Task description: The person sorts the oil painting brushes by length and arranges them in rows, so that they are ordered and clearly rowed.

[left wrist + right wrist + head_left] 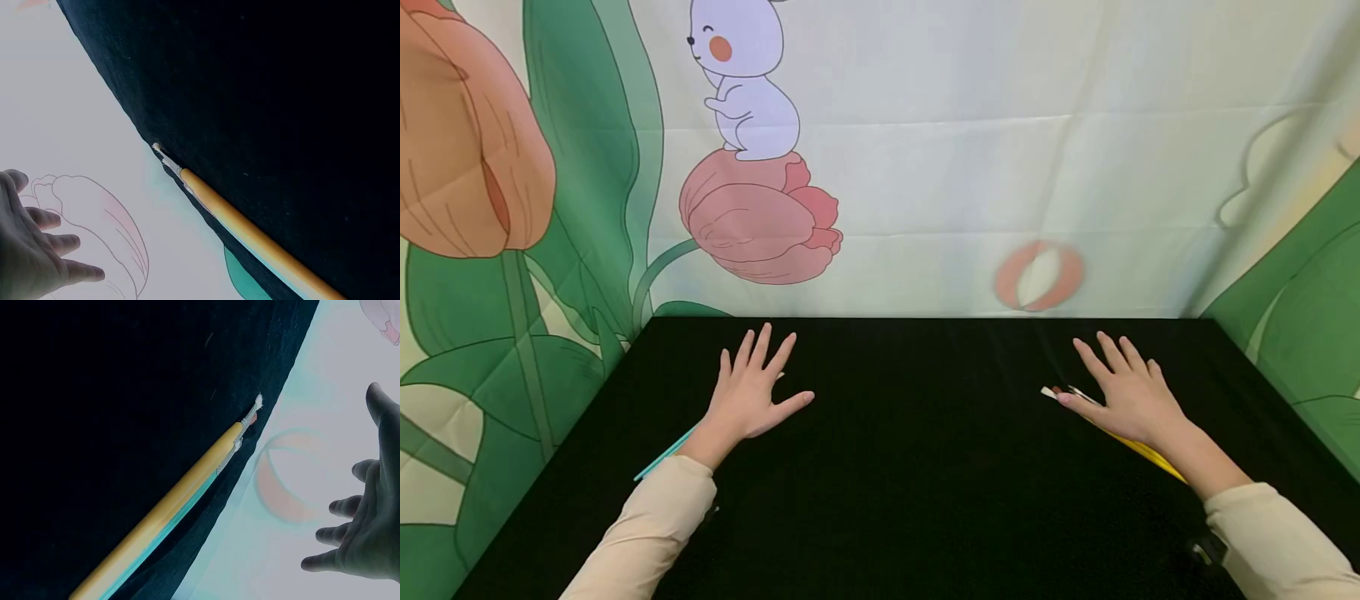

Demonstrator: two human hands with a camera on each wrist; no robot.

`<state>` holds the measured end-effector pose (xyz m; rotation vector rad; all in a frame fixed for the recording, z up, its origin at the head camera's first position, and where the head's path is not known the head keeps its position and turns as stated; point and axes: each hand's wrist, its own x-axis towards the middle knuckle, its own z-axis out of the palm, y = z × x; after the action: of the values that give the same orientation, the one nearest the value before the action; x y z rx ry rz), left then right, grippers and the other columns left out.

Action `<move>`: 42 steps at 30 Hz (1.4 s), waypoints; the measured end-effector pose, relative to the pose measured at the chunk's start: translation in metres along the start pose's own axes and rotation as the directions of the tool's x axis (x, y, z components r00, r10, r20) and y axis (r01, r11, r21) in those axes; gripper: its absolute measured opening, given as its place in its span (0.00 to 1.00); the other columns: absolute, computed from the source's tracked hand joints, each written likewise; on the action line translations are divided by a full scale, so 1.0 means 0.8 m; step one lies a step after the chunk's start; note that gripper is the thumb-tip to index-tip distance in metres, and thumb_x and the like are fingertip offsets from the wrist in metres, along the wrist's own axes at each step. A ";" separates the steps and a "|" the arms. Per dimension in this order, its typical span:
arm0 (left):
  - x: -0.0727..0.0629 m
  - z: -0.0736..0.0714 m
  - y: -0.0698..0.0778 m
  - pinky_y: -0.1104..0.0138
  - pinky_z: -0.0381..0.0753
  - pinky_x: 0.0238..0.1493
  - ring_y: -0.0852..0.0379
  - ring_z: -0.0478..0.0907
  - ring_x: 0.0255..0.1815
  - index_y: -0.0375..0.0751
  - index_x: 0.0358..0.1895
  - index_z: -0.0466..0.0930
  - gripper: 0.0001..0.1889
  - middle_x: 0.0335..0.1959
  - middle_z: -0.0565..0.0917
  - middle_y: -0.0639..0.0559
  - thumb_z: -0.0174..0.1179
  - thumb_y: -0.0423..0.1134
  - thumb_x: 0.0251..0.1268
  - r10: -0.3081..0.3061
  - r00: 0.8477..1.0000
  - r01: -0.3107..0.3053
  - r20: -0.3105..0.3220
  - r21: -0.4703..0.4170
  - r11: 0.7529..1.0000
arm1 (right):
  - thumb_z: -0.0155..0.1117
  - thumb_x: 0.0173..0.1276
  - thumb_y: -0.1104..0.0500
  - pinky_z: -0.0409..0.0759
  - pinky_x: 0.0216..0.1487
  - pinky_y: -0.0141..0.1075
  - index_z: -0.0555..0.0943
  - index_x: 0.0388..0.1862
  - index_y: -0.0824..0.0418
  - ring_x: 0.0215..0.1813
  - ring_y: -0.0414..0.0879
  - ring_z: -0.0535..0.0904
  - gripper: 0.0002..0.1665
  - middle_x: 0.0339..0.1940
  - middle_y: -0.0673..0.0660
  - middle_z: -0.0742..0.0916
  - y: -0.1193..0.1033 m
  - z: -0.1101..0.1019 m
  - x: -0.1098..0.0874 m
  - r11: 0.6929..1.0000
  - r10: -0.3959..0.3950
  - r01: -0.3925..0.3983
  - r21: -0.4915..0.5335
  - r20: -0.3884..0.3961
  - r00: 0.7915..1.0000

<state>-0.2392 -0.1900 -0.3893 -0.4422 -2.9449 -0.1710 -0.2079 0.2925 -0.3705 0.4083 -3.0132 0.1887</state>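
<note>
Fingers spread wide, my left hand (pixel 748 398) is held palm down over the left part of the black table, gripping nothing. Beneath it lie paintbrushes, mostly hidden in the head view apart from a teal handle (pixel 666 454); a yellow-handled paintbrush (pixel 250 231) shows in the left wrist view. On the right, my right hand (pixel 1135 404) is likewise spread above more paintbrushes. A yellow handle (pixel 1150 457) and pale brush tips (pixel 1049 392) stick out from under it. The right wrist view shows a yellow-handled paintbrush (pixel 169 500) alongside a teal one (pixel 169 528).
A black cloth (pixel 910 467) covers the table, whose far edge meets a hanging backdrop (pixel 940 183) printed with tulips, leaves and a white animal. A small dark object (pixel 1210 548) is by the right sleeve.
</note>
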 end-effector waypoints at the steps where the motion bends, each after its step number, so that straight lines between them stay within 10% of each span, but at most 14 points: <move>1: -0.001 0.000 -0.001 0.39 0.35 0.62 0.39 0.34 0.71 0.51 0.72 0.43 0.46 0.72 0.39 0.40 0.43 0.71 0.55 0.002 1.000 -0.002 -0.003 -0.002 1.000 | 0.46 0.62 0.31 0.45 0.56 0.68 0.42 0.74 0.55 0.68 0.70 0.42 0.51 0.70 0.71 0.50 0.000 0.000 -0.001 1.000 -0.001 0.001 -0.002 0.001 1.000; 24: -0.034 -0.011 -0.056 0.43 0.55 0.60 0.35 0.50 0.65 0.40 0.69 0.54 0.33 0.67 0.50 0.33 0.53 0.46 0.64 0.070 0.997 -0.071 -0.010 -0.128 0.989 | 0.54 0.60 0.35 0.63 0.49 0.63 0.58 0.69 0.64 0.58 0.71 0.59 0.48 0.61 0.74 0.65 0.032 0.002 -0.031 0.996 -0.049 0.048 -0.068 -0.014 0.999; 42: -0.052 -0.006 -0.086 0.44 0.65 0.52 0.37 0.61 0.56 0.38 0.66 0.62 0.29 0.60 0.60 0.34 0.56 0.40 0.61 0.016 0.999 -0.009 0.031 -0.204 0.979 | 0.66 0.55 0.44 0.70 0.39 0.57 0.66 0.63 0.66 0.53 0.68 0.63 0.43 0.55 0.72 0.68 0.051 0.012 -0.044 0.997 -0.077 0.076 -0.029 -0.034 0.996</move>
<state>-0.2203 -0.2675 -0.3983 -0.4946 -2.9675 -0.4713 -0.1863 0.3396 -0.3880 0.5109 -2.9560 0.1471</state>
